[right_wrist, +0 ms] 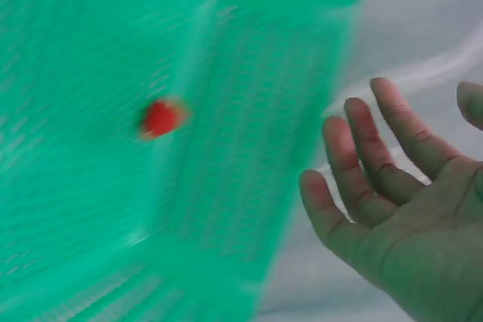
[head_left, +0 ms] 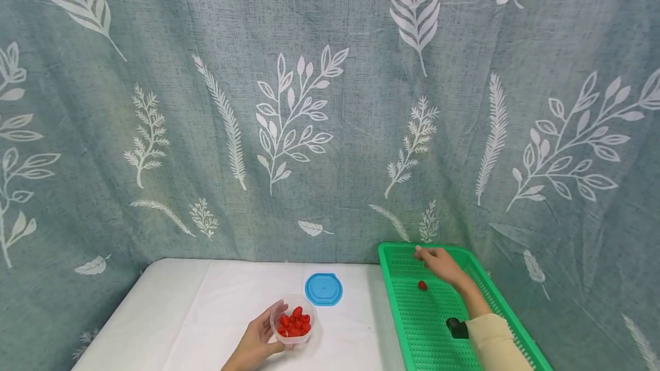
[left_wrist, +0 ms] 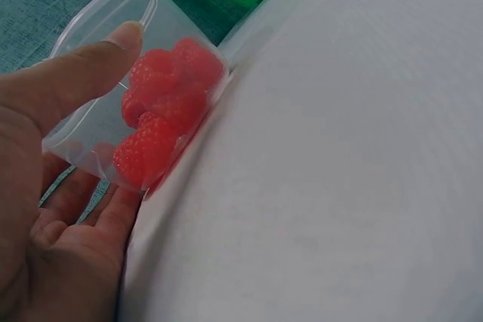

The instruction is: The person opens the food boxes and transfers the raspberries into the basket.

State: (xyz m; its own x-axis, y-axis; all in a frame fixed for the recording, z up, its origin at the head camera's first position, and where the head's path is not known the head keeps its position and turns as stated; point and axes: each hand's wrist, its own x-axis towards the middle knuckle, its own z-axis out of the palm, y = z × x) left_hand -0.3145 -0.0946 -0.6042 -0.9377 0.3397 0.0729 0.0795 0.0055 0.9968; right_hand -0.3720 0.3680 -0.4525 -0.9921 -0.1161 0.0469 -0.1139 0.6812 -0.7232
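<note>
My left hand holds a clear plastic tub on the white table, thumb on one side and fingers on the other. Several raspberries lie in the bottom of the tub. Over the far end of a green perforated basket is my right hand; in the right wrist view its fingers are spread and hold nothing. A single raspberry lies on the basket floor, below and apart from that hand, blurred in the right wrist view.
A blue lid lies flat behind the tub. The basket's raised rim runs along the right side of the white table. A patterned green-grey curtain hangs behind. A black device sits at my right wrist.
</note>
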